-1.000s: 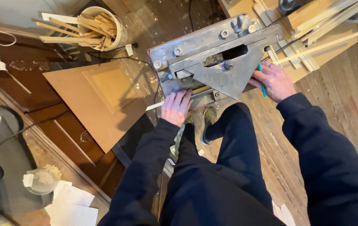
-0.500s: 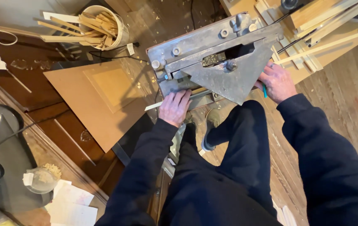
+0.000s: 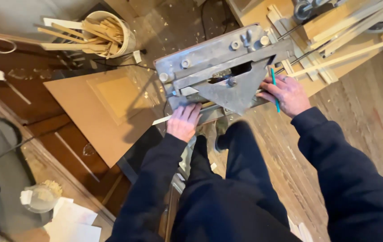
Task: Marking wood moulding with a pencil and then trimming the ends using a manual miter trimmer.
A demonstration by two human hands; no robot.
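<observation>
Currently both hands are on a grey metal cutting jig (image 3: 220, 74), a flat steel machine with bolts and a wing nut on top and a triangular plate whose tip points down toward the person; its long axis runs from lower left to upper right across the upper middle of the view, over a wooden floor (image 3: 357, 116); what carries it is hidden under the jig and the person's legs, so I cannot tell if it is a stand or a tabletop.

Left hand (image 3: 183, 122) lies palm down at the jig's near left edge, fingers flat and spread on a pale wood strip (image 3: 162, 120) that pokes out to the left from under the hand; grip is open, pressing rather than clasping.

Right hand (image 3: 286, 94) rests at the jig's right end, just beside the triangular plate; a teal pencil (image 3: 274, 89) is pinched between its fingers, standing roughly upright in the view (tip hidden by the hand); so grip is closed on the pencil only.

Long pale wood strips (image 3: 348, 54) run out to the upper right from the jig, following its axis, and are cut off by the top and right edges.

Around: white bucket (image 3: 111, 33) full of wood offcuts at upper left; brown board (image 3: 97, 112) lying flat to the left; clear plastic jar (image 3: 41, 197) at lower left, contents hard to make out; dark sleeves fill the bottom and hide the floor below.
</observation>
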